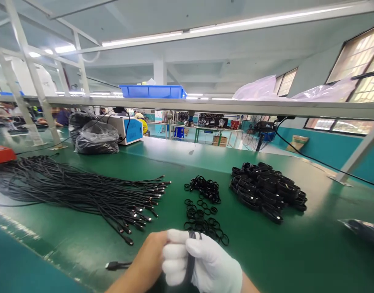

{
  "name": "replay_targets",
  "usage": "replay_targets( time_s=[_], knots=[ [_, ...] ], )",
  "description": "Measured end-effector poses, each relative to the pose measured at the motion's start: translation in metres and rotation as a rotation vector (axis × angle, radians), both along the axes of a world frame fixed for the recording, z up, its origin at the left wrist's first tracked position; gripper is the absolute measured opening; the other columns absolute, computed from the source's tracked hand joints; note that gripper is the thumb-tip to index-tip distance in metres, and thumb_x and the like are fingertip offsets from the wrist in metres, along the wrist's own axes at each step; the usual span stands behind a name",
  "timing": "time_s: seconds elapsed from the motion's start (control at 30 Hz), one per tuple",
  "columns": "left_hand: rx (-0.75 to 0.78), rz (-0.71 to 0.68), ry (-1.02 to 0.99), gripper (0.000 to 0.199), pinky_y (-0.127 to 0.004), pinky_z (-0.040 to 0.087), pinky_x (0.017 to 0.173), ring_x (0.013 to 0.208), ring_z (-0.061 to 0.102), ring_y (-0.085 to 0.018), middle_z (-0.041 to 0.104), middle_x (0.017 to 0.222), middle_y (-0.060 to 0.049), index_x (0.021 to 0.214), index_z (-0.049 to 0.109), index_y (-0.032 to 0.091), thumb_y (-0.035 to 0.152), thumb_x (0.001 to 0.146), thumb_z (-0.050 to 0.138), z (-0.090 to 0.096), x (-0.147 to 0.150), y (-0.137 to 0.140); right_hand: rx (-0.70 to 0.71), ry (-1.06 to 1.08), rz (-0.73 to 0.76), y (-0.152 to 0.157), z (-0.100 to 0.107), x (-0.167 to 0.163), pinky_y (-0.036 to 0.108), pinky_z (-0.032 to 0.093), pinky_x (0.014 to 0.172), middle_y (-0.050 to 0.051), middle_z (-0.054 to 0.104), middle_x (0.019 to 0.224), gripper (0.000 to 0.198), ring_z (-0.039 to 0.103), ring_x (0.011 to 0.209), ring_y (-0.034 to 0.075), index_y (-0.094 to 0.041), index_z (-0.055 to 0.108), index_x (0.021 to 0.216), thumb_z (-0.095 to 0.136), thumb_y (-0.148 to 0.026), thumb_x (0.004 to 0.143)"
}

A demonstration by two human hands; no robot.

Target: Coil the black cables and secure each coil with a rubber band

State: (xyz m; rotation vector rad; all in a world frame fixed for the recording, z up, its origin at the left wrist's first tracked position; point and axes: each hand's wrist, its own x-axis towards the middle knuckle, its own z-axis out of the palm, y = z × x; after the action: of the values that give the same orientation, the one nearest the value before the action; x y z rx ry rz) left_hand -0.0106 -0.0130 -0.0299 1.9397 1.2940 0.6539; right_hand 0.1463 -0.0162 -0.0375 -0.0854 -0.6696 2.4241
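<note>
My right hand (209,260), in a white glove, is closed round a bundled black cable (190,266). Dark strands show between its thumb and curled fingers and over the top of the index finger. Close against those gloved fingers is my bare left hand (154,250); its own fingers are hidden behind them. A black cable plug (113,265) lies on the table beside my left forearm, its cord passing out of sight under the arm. Just beyond my hands are loose small black rings (202,224), with a denser heap of black rings (205,187) behind.
Many straight black cables (83,191) with metal-tipped plugs spread over the left of the green table (162,162). Coiled black cables (266,189) are piled at right. Behind stand bagged goods (97,136) and a blue-white box (132,129). A shelf (211,104) crosses overhead, carrying a blue tray (153,92).
</note>
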Motion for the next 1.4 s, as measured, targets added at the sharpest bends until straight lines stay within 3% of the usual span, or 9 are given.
replay_targets(
  time_s=[0.17,0.37,0.57,0.8,0.97,1.07,1.2,1.3,1.4],
  knots=[
    [0.129,0.199,0.556,0.029,-0.026,0.042,0.063,0.078,0.066,-0.022,0.068,0.086,-0.003,0.090,0.061,0.023,0.017,0.090,0.033,-0.017,0.005,-0.029,0.024,0.020,-0.309,0.011,0.010,0.001,0.024,0.027,0.058,-0.005,0.035,0.064,0.031,0.037,0.060,0.008,-0.016,0.050,0.078,0.076,-0.028,0.066],
    [0.330,0.017,0.844,0.027,-0.030,0.043,0.059,0.071,0.065,-0.024,0.067,0.080,-0.005,0.083,0.061,0.019,0.001,0.080,0.042,-0.016,0.024,-0.044,-0.017,-0.326,-0.506,0.012,-0.005,0.004,0.035,0.040,0.078,0.007,0.061,0.089,0.051,0.058,0.081,0.018,-0.013,0.055,0.103,0.079,-0.031,0.063],
    [0.510,-0.236,0.713,0.013,-0.031,0.040,0.064,0.073,0.060,-0.022,0.067,0.075,-0.002,0.075,0.061,0.019,0.030,0.075,0.069,0.031,0.004,-0.015,0.108,-0.377,-0.205,0.002,-0.012,-0.003,0.027,0.040,0.064,0.002,0.057,0.067,0.030,0.053,0.062,0.011,-0.010,0.062,0.081,0.076,-0.031,0.066],
    [0.099,-0.432,0.338,0.013,-0.016,0.039,0.053,0.063,0.057,-0.009,0.061,0.068,0.008,0.071,0.061,0.020,0.022,0.068,0.074,0.044,-0.020,0.028,0.053,-0.383,0.126,-0.008,-0.021,-0.008,0.034,0.044,0.069,0.009,0.064,0.075,0.044,0.062,0.067,0.018,-0.007,0.061,0.089,0.077,-0.035,0.059],
    [0.479,-0.242,0.272,0.010,-0.032,0.038,0.087,0.097,0.053,-0.018,0.062,0.098,-0.002,0.079,0.065,0.020,0.015,0.082,0.057,0.029,-0.019,0.021,-0.003,-0.441,-0.008,-0.002,-0.034,-0.010,0.035,0.046,0.058,0.011,0.066,0.068,0.037,0.063,0.058,0.020,-0.004,0.064,0.082,0.068,-0.036,0.063],
    [0.712,-0.224,0.280,0.020,-0.034,0.037,0.080,0.090,0.051,-0.020,0.062,0.096,-0.004,0.085,0.067,0.022,0.012,0.086,0.049,0.024,-0.016,0.009,-0.012,-0.364,0.004,0.003,-0.038,-0.008,0.037,0.048,0.059,0.013,0.067,0.069,0.038,0.064,0.059,0.021,-0.002,0.064,0.086,0.066,-0.034,0.066],
    [0.410,-0.291,0.240,0.018,-0.028,0.034,0.067,0.073,0.049,-0.015,0.060,0.077,-0.002,0.076,0.067,0.019,0.016,0.084,0.051,0.030,-0.015,0.006,-0.017,-0.287,0.054,0.000,-0.035,-0.004,0.036,0.049,0.058,0.015,0.068,0.072,0.038,0.066,0.062,0.024,0.002,0.064,0.087,0.067,-0.031,0.068],
    [-0.094,-0.233,-0.129,0.006,-0.021,0.033,0.056,0.061,0.045,-0.011,0.052,0.064,0.003,0.070,0.060,0.016,0.019,0.075,0.060,0.029,-0.015,0.009,-0.019,-0.239,0.122,-0.005,-0.026,0.001,0.035,0.051,0.064,0.016,0.069,0.077,0.041,0.068,0.069,0.024,0.001,0.064,0.091,0.070,-0.032,0.067],
    [-0.352,-0.227,-0.373,0.015,-0.017,0.025,0.042,0.046,0.031,-0.006,0.041,0.057,0.008,0.077,0.051,0.018,0.030,0.075,0.059,0.013,-0.010,0.007,0.029,-0.212,0.125,-0.009,-0.019,0.004,0.035,0.051,0.069,0.016,0.070,0.078,0.041,0.069,0.075,0.024,-0.001,0.064,0.092,0.071,-0.033,0.066]
  ],
)
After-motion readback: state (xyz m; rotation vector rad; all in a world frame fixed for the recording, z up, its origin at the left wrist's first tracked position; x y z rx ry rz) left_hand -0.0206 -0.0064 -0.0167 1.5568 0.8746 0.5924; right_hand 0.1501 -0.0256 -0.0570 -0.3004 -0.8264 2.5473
